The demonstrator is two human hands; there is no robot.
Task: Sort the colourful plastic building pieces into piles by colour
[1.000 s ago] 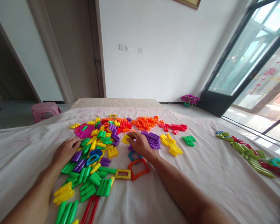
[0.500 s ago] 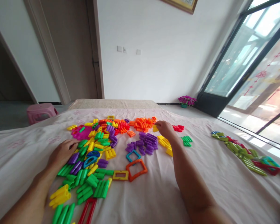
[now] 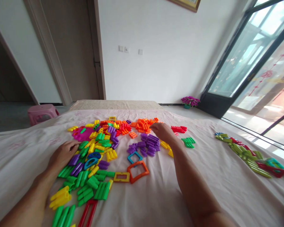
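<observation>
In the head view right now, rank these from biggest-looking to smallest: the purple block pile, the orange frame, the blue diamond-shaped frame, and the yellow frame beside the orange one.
1. Purple block pile
2. Orange frame
3. Blue diamond-shaped frame and yellow frame: too alike to rank

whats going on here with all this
Someone is working over a pale cloth strewn with colourful pieces. Their left hand rests at the edge of a mixed heap. The right hand is close to the orange pieces, but whether it holds anything is hidden. A purple group, a red group and a green group lie nearby.
</observation>
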